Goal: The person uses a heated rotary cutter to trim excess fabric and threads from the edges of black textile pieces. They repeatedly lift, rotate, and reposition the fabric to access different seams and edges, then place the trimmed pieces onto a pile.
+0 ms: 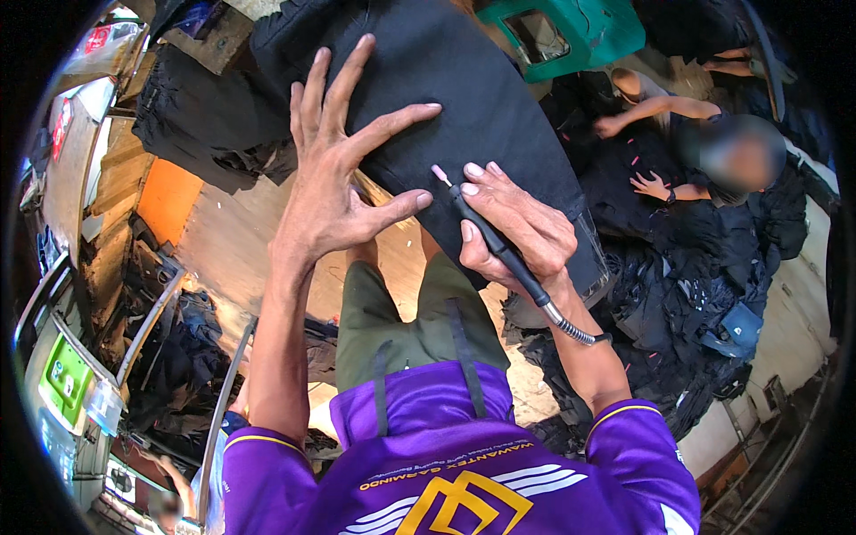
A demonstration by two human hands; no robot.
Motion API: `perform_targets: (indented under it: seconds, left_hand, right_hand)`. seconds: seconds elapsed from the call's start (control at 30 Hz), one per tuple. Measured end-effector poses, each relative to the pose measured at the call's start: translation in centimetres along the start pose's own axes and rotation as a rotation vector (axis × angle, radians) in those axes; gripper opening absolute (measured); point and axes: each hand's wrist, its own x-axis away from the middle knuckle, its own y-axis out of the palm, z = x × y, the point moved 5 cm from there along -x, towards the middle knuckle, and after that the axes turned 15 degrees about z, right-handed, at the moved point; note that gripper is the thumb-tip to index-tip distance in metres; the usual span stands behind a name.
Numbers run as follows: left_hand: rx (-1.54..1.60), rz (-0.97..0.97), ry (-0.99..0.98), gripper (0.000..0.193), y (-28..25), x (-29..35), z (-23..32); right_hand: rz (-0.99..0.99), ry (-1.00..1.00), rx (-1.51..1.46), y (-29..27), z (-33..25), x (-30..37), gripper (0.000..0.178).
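Note:
My left hand (334, 156) is open with its fingers spread, lying on a dark piece of cloth, apparently a black trouser leg (486, 85), which is stretched smooth. In my right hand (526, 218) I grip a black pen-shaped rotary tool (501, 250) with a small pinkish tip and a metal spring sleeve at its cable end. The tip (439, 173) points up and left, over the cloth's near edge beside my left thumb. Whether it touches the cloth I cannot tell.
A green plastic stool (571, 31) stands beyond the cloth. At the right, a co-worker (669, 116) sits among heaps of dark garments (660, 285). More dark clothing (192, 116) hangs at the left, near a wooden board (227, 232) and an orange panel (169, 201).

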Motion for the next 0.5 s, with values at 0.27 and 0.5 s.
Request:
perform_targets:
  seconds: [0.27,0.5]
  left_hand:
    - [0.021,0.017,0.009,0.078,0.5,0.2,-0.1]
    - [-0.027,-0.066,-0.101,0.066,-0.2,-0.5,0.8]
  right_hand:
    - [-0.023,-0.060,0.033,0.4,0.4,0.1,0.028]
    - [-0.052,-0.006,0.004,-0.2,0.5,0.7,0.029]
